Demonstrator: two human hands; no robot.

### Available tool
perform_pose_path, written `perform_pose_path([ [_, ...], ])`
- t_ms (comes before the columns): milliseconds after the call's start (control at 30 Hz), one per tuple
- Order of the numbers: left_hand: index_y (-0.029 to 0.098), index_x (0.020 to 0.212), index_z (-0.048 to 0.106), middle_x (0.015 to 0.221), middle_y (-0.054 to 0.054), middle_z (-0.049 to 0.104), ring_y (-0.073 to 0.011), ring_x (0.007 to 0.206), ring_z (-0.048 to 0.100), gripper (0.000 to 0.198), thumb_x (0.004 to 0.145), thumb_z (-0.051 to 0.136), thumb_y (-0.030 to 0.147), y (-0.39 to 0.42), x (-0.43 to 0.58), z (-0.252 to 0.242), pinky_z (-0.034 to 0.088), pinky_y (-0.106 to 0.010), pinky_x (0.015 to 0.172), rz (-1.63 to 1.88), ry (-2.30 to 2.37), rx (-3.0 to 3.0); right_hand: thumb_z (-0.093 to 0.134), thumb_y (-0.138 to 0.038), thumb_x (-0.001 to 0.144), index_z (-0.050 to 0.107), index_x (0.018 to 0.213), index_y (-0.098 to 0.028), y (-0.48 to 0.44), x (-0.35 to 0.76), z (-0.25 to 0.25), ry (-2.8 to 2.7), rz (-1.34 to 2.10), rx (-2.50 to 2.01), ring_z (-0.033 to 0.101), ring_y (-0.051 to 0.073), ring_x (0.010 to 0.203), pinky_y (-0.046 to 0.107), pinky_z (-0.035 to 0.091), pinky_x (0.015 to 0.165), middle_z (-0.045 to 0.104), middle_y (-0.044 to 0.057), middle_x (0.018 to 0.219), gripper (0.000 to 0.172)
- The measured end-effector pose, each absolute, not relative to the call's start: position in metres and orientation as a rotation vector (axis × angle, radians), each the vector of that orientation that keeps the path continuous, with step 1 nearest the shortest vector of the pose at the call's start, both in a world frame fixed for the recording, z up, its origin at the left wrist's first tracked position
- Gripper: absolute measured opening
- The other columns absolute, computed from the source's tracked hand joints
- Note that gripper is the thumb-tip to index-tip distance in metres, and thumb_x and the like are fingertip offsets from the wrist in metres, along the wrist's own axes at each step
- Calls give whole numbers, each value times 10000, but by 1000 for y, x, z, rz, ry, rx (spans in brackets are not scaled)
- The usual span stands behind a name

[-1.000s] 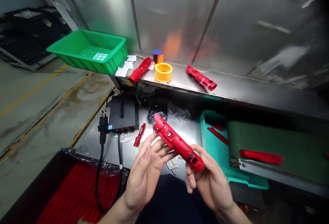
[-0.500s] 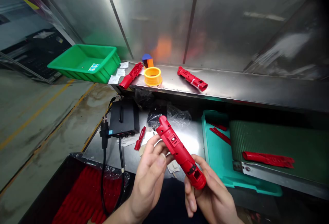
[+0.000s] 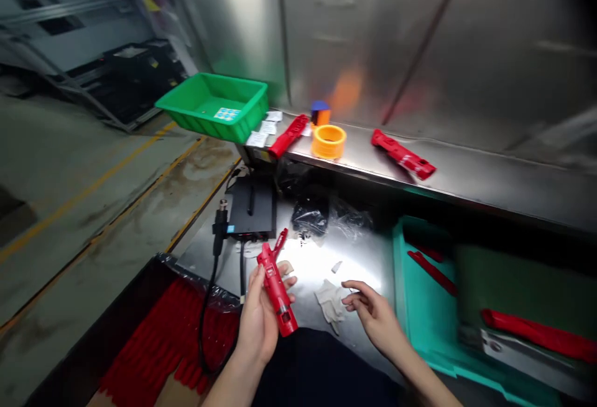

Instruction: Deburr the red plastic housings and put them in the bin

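My left hand (image 3: 262, 317) is wrapped round a red plastic housing (image 3: 278, 292), a long tube-like part with rectangular cut-outs. It is tilted, its lower end toward me. Away from it, over the metal bench, my right hand (image 3: 370, 313) has its fingers loosely bent and apart, with nothing visible in them. A crumpled white cloth (image 3: 330, 301) lies just left of those fingertips. Behind the held housing, a smaller red part (image 3: 280, 242) rests on the bench, partly covered.
A black box with cables (image 3: 253, 208) stands at the bench's left. The shelf (image 3: 357, 164) carries a green bin (image 3: 254, 111), a yellow ring (image 3: 329, 142) and red housings (image 3: 403, 155). Right: a teal tray (image 3: 400, 270) beside a green conveyor (image 3: 527, 276). Lower left: a black crate (image 3: 97, 332) of red parts.
My right hand has let go of the red housing and moved away to the right. My left hand keeps the housing, now lower. The view has swung left.
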State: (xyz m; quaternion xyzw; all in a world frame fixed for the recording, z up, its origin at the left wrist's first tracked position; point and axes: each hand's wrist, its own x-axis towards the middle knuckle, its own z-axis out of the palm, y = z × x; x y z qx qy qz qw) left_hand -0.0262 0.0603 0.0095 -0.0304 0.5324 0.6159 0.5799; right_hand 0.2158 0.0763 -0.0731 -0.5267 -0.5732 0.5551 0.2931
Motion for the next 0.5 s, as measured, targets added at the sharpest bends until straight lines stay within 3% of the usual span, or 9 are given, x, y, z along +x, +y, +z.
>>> perform_pose_path([
  [167, 189, 1149, 624, 901, -57, 747, -255, 760, 777, 462, 884, 766, 540, 11, -71, -22, 618, -318, 548, 1540, 1389, -249, 496, -255, 987, 704, 1077, -186, 119, 106, -98, -2165, 1359, -1164, 760, 246, 846, 382, 626, 804, 769, 108, 1009, 237],
  [267, 193, 1069, 633, 845, -22, 728, -219, 646, 739, 609, 770, 812, 692, -20, -96, -33, 581, -295, 457, 1646, 1478, -299, 579, -118, 988, 679, 1237, -169, 143, 1, -102, -2547, 1144, -918, 693, 257, 1136, 422, 571, 1025, 694, 127, 1287, 274],
  [367, 175, 1081, 653, 829, -17, 734, -201, 585, 711, 696, 717, 821, 744, -47, -124, -38, 551, -284, 414, 1722, 1524, -379, 694, -184, 1015, 622, 1362, -183, 167, -104, -116, -2842, 868, -725, 599, 318, 1299, 561, 519, 1104, 538, 127, 1523, 355],
  [500, 161, 1048, 694, 807, -33, 761, -201, 545, 704, 707, 705, 809, 767, -69, -159, -34, 574, -302, 461, 1732, 1467, -466, 717, -266, 1032, 625, 1359, -178, 192, -193, -137, -3072, 570, -569, 652, 302, 1207, 526, 591, 1007, 594, 118, 1437, 351],
])
